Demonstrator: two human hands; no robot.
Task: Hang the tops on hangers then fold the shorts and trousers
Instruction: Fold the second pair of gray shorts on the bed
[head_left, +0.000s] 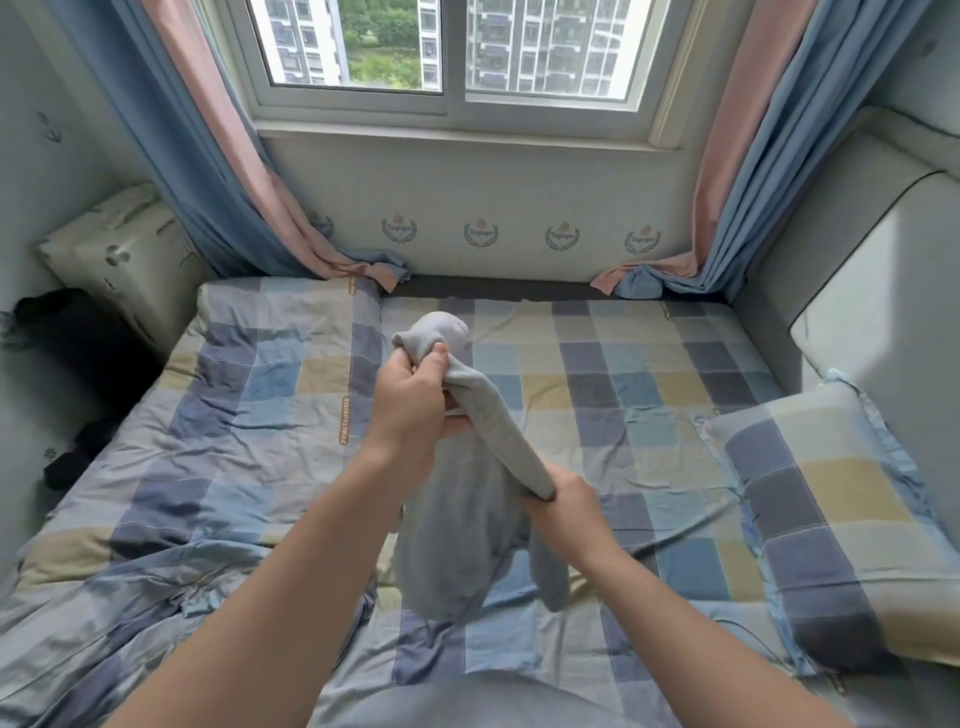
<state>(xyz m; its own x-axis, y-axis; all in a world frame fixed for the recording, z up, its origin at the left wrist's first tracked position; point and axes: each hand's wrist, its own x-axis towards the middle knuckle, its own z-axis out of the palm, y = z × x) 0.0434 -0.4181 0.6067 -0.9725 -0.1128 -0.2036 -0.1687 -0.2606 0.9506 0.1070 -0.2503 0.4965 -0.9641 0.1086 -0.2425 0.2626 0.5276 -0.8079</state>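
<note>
Though the checked bed (623, 364) fills the view, the grey garment (457, 530) held above its middle is too bunched to tell top from trousers, its loose end hanging toward 6 o'clock. Both hands are apart and clenched on it, left hand (415, 400) at its 12 o'clock end, right hand (569, 501) at 4 o'clock. At 9 o'clock, dark clothes (78, 452) sit in shadow, unclear.

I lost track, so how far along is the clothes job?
Nothing looks finished: no hung top or folded pile shows. In hand: a grey garment, held up over the bed by the left hand and right hand. Still to do: the dark clothes by the bed's left edge. No hanger in view.
</note>
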